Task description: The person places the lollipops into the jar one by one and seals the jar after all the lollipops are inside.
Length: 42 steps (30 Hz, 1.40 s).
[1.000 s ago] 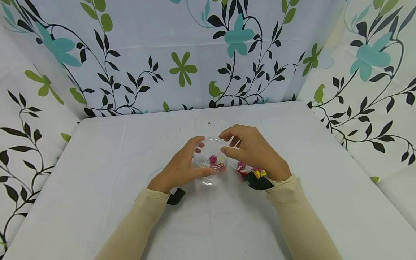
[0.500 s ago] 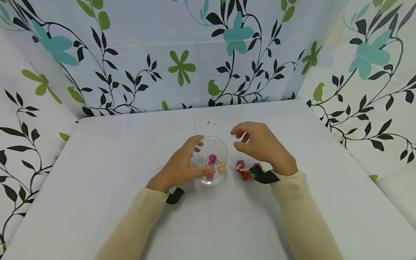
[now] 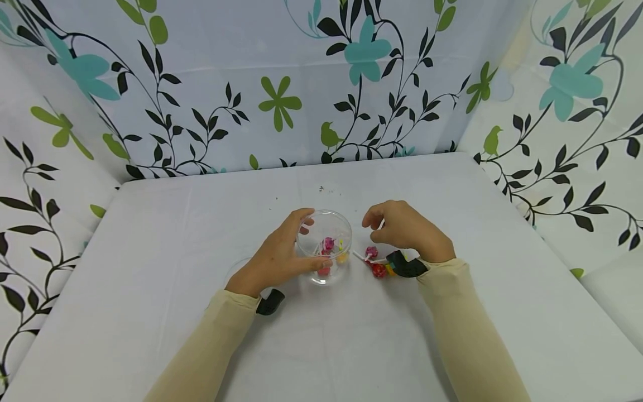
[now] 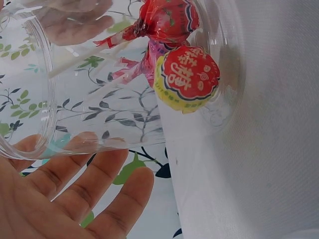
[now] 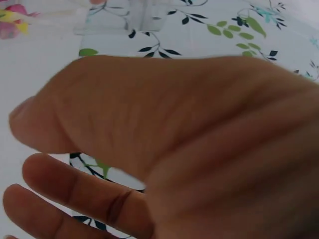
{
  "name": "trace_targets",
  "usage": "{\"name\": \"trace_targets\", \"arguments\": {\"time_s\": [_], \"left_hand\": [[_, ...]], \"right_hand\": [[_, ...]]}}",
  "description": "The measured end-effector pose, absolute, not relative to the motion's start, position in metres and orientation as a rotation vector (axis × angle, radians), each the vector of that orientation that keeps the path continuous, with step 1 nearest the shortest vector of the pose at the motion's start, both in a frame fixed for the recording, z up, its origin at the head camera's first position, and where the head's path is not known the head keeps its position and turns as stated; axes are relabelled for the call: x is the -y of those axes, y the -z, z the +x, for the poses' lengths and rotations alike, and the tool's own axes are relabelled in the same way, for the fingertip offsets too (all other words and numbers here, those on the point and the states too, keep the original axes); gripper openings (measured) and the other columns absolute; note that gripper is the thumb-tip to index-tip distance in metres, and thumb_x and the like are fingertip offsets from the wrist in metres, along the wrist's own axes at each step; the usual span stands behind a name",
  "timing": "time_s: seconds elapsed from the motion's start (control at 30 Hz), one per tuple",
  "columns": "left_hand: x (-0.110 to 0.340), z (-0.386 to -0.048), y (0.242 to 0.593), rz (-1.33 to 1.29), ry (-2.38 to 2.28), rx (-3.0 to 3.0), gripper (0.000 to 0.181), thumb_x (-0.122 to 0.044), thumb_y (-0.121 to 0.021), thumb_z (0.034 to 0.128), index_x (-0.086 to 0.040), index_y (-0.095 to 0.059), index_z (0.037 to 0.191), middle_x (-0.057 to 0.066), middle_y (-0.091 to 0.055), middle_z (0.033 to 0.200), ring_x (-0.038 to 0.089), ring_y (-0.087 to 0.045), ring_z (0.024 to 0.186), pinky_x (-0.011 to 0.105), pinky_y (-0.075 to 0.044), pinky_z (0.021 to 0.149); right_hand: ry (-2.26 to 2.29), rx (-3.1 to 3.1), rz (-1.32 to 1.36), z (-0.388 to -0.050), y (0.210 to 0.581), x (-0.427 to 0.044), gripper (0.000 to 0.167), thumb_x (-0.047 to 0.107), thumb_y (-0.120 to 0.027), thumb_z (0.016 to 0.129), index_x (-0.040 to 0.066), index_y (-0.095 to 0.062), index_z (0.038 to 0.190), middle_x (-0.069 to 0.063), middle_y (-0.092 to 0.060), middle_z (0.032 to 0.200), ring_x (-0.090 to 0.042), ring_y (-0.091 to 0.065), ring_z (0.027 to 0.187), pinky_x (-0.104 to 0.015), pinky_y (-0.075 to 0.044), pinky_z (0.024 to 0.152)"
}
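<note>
A clear plastic jar (image 3: 326,223) stands upright and uncapped near the middle of the table. My left hand (image 3: 278,257) holds it from the left, the thumb in front and the fingers behind. Inside are several wrapped lollipops, among them a red-and-yellow one (image 4: 187,79) and a red one (image 4: 169,20) low in the jar. To the jar's right, my right hand (image 3: 409,229) hovers with loosely bent fingers and nothing between them. Below it lie more lollipops, including a red one (image 3: 379,270) and a pink one (image 3: 372,252); the wrist strap hides part of this pile.
A clear round rim (image 3: 233,269), perhaps a lid, shows partly behind my left wrist. Small brown specks (image 3: 322,189) dot the white tablecloth (image 3: 321,346) beyond the jar. Patterned curtains (image 3: 211,72) enclose the back and sides.
My right hand has moved from the jar's mouth to the right, then dropped lower over the loose lollipops. My left hand keeps its hold on the jar.
</note>
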<state>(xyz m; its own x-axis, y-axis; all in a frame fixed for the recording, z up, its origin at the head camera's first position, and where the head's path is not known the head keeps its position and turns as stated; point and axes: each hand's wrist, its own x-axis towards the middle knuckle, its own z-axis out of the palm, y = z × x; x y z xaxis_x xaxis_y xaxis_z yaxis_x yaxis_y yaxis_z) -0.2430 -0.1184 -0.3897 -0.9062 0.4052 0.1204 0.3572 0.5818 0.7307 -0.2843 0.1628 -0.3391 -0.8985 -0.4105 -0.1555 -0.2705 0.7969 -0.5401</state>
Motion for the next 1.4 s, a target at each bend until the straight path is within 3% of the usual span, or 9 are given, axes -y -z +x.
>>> {"name": "trace_targets", "arguments": {"time_s": [0.3,0.63,0.93,1.4], "left_hand": [[0.118,-0.242,0.388,0.641,-1.249,-2.722,0.105,-0.06,-0.083,0.0807,-0.02,-0.029,0.161,0.006,-0.051,0.151,0.026,-0.052,0.134,0.058,-0.049,0.103],[0.117,-0.242,0.389,0.635,-1.25,-2.724,0.105,-0.061,-0.083,0.0802,-0.023,-0.029,0.161,-0.003,-0.051,0.148,0.027,-0.053,0.135,0.057,-0.048,0.104],[0.117,-0.243,0.39,0.666,-1.259,-2.728,0.105,-0.061,-0.083,0.0807,-0.021,-0.029,0.161,-0.001,-0.052,0.148,0.028,-0.053,0.134,0.056,-0.049,0.102],[0.118,-0.243,0.39,0.643,-1.255,-2.734,0.104,-0.06,-0.084,0.0796,-0.023,-0.03,0.16,-0.005,-0.051,0.147,0.025,-0.053,0.134,0.056,-0.048,0.104]], "right_hand": [[0.716,-2.6,-0.476,-0.288,0.352,-0.16,0.024,0.001,-0.066,0.087,0.011,-0.079,0.104,-0.008,-0.068,0.107,-0.027,-0.058,0.103,-0.034,-0.053,0.076],[0.694,-2.553,-0.451,-0.289,0.362,-0.157,0.015,0.004,-0.069,0.086,0.013,-0.08,0.093,-0.003,-0.071,0.089,-0.02,-0.063,0.083,-0.033,-0.051,0.07],[0.674,-2.554,-0.417,-0.29,0.369,-0.154,0.016,0.002,-0.07,0.082,0.013,-0.079,0.088,-0.002,-0.071,0.089,-0.022,-0.06,0.09,-0.033,-0.05,0.069],[0.667,-2.57,-0.406,-0.291,0.369,-0.153,0.009,0.007,-0.071,0.084,0.014,-0.074,0.08,-0.002,-0.069,0.079,-0.019,-0.06,0.076,-0.031,-0.048,0.063]]}}
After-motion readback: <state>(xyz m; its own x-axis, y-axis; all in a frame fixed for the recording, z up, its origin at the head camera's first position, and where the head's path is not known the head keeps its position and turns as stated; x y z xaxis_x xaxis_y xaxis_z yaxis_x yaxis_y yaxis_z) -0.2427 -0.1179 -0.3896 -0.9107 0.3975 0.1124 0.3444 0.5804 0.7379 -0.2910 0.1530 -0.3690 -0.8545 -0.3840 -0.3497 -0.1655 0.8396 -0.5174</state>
